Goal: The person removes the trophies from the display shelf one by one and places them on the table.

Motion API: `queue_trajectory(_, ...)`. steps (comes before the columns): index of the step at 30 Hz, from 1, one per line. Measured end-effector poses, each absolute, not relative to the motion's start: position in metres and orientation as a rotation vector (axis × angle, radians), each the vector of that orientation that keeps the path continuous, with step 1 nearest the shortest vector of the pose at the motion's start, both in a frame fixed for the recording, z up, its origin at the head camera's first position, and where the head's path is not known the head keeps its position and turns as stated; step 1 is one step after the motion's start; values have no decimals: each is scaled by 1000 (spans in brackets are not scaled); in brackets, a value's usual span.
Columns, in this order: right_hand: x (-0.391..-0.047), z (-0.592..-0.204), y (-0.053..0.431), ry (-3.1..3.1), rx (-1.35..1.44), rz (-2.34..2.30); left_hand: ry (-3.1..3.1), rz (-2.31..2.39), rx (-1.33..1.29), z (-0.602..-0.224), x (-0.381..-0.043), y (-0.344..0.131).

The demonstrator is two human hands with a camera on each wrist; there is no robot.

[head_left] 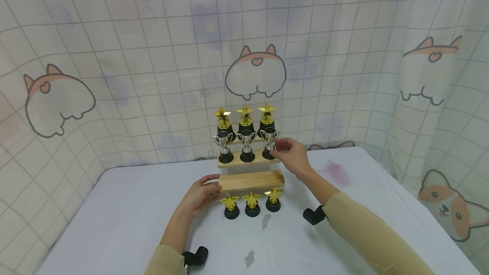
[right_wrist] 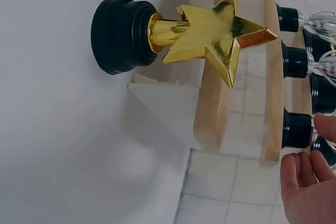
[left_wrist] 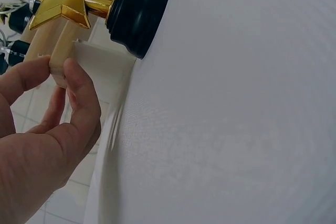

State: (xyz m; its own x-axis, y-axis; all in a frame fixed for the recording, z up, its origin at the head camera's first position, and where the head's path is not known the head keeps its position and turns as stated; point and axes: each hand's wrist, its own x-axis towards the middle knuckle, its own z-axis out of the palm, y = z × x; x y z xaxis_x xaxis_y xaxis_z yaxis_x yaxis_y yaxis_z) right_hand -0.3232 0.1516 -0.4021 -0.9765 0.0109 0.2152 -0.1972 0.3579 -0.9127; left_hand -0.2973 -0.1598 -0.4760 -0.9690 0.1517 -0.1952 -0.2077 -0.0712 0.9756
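Observation:
A small tiered wooden stand holds trophies. At the left end of its lowest wooden shelf (head_left: 252, 181), my left hand (head_left: 201, 194) pinches the board between thumb and fingers, seen close in the left wrist view. My right hand (head_left: 292, 156) is at the right end of the middle shelf (head_left: 248, 159), thumb and fingers around the lower part of a silver trophy cup (head_left: 269, 135) with a black base. Two more silver trophy cups (head_left: 247, 138) stand beside it. Behind them, three gold star trophies (head_left: 245, 116) stand on the top shelf.
Three smaller gold star trophies (head_left: 252, 205) stand in a row on the white tablecloth (head_left: 133, 215) before the lowest shelf. Behind is a checked curtain (head_left: 160, 54) with cartoon dogs. Black wrist devices (head_left: 314, 215) hang by both sleeves.

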Motion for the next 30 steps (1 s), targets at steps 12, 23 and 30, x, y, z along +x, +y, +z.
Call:
queue_trajectory(12,-327,-401,146,-2460,172,1665,1941,2152,-66,-478,-295,-160)
queue_trajectory(23,-330,-403,144,-2507,154,1607,1956,2143,-83,-479,-295,-159)
queue_trajectory(30,-330,-402,145,-2519,152,1570,1957,2139,-67,-476,-296,-158)
